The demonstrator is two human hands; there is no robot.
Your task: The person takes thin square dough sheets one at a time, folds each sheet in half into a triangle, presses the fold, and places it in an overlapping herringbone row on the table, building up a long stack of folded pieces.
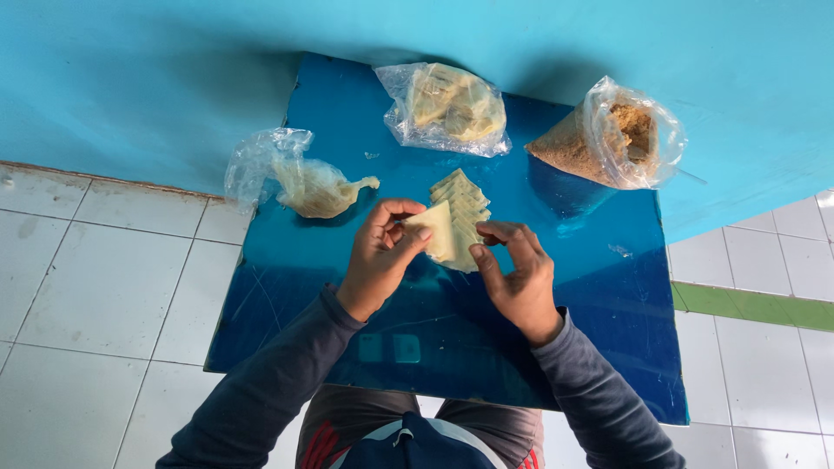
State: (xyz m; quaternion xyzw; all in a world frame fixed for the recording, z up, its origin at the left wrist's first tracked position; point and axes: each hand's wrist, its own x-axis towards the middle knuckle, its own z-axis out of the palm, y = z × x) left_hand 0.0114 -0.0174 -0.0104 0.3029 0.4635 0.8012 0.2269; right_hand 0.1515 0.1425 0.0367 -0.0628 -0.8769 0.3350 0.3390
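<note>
Seen from above, at the centre of the frame: left hand (380, 256) pinching one pale wrapper (437, 227) between thumb and fingers, lifted off the stack (460, 208). Right hand (515, 271) just beside it, fingers curled and half closed, thumb and forefinger near the wrapper's lower edge; whether touching or merely close, hard to tell. Nothing clearly held there.

Judging by the layout, early in the work: wrapper looks flat and unfilled, no finished pieces visible anywhere on the blue board (599, 295). Stack fanned out just above and behind the held sheet, overlapping it in the view. Brown crumbly filling in an open bag (612, 135) at upper right, well apart from both hands and seemingly not yet drawn on for this sheet. Closed bag (447, 106) of pale pieces at top centre. Third bag (300, 178) at upper left, partly emptied, with a pale lump inside.

White tiled floor (95, 287) around the board, turquoise wall (174, 61) above.
</note>
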